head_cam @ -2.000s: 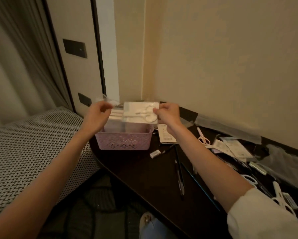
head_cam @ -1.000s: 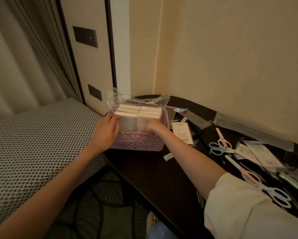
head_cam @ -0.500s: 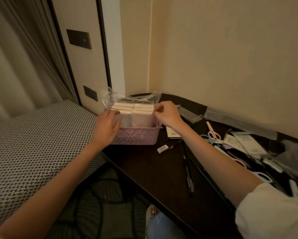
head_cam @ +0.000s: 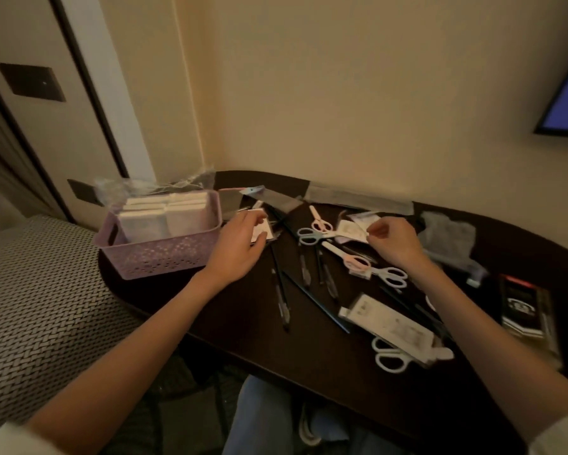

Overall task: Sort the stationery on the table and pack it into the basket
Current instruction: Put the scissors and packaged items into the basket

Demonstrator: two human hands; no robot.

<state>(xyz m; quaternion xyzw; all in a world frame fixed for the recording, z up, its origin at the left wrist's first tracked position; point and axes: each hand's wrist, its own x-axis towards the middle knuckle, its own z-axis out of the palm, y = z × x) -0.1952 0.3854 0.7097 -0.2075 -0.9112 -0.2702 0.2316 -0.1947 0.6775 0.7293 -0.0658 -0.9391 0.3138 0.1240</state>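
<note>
A: On the counter [head_cam: 250, 326], right of the lilac basket [head_cam: 164, 254], loose stuff everywhere: pens [head_cam: 281, 300], pastel scissors [head_cam: 310, 236], packets. Risks?

B: Left hand [head_cam: 235, 249] sits on a small white card pack [head_cam: 262, 229] just beside the basket wall; a fast drag could nudge the basket toward the rounded counter edge. The pens look likely to roll.

A: Hand pose?

B: Left is palm down, fingers [head_cam: 243, 221] curled over the pack's top, thumb at its near edge. Right hand [head_cam: 392, 241] is raised near a flat white packet [head_cam: 351, 229], fingers bunched; can't tell if they pinch it.

A: Basket contents?

B: White pads [head_cam: 164, 215] standing upright, plastic wrap behind.
</note>
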